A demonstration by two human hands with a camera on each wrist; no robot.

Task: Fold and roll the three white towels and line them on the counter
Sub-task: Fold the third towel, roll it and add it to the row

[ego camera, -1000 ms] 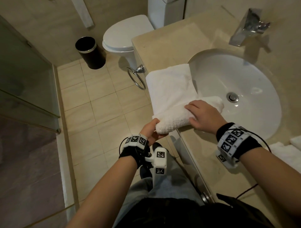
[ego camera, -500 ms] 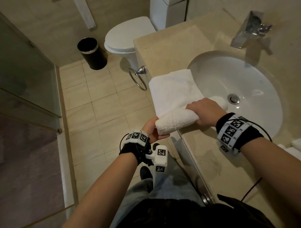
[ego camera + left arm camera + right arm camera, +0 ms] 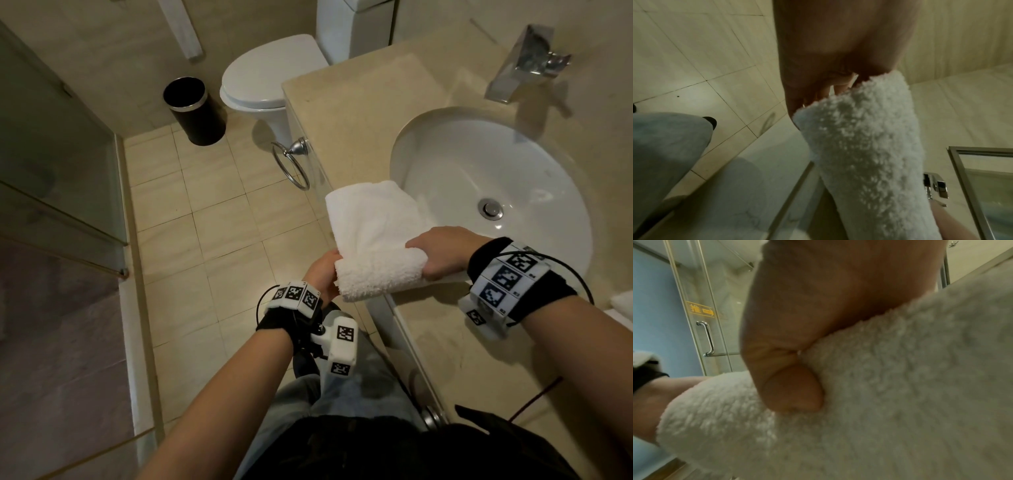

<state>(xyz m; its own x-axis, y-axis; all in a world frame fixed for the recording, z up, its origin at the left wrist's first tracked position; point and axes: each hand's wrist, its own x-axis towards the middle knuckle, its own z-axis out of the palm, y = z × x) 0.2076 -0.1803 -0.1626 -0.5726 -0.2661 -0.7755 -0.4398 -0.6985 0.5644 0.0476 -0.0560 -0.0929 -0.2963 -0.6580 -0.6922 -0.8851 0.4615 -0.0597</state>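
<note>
Two hands hold one white towel (image 3: pixel 373 246) at the front corner of the desk (image 3: pixel 363 113). Nearest, at about 7 o'clock from the towel, the left hand (image 3: pixel 323 274) is off the desk's edge, above the floor (image 3: pixel 212 240), and closes on the end of the rolled part; the left wrist view shows its fingers (image 3: pixel 840 84) curled at that end of the roll (image 3: pixel 863 146). At about 3 o'clock from the roll, the right hand (image 3: pixel 442 251) lies over the other end, knuckles up and fingers wrapped down on it; the right wrist view shows the thumb (image 3: pixel 793 386) pressed into the fluffy cloth (image 3: pixel 900 386). So both hands are gripping the towel, one at each end of the roll, which sticks out past the desk's edge on the left side.

Beyond the hands, toward 12 o'clock, the unrolled part of the towel lies flat on the desk, its right edge touching the rim of the sink (image 3: pixel 513 164). A towel ring (image 3: pixel 291 164) hangs on the desk's side, near the towel's far left corner. Farther off at 11 o'clock are the toilet (image 3: pixel 267 75) and a black bin (image 3: pixel 195 109) on the floor. The tap (image 3: pixel 527 65) is at 1 o'clock behind the sink. A bit of another white cloth (image 3: pixel 621 303) shows at the right edge.
</note>
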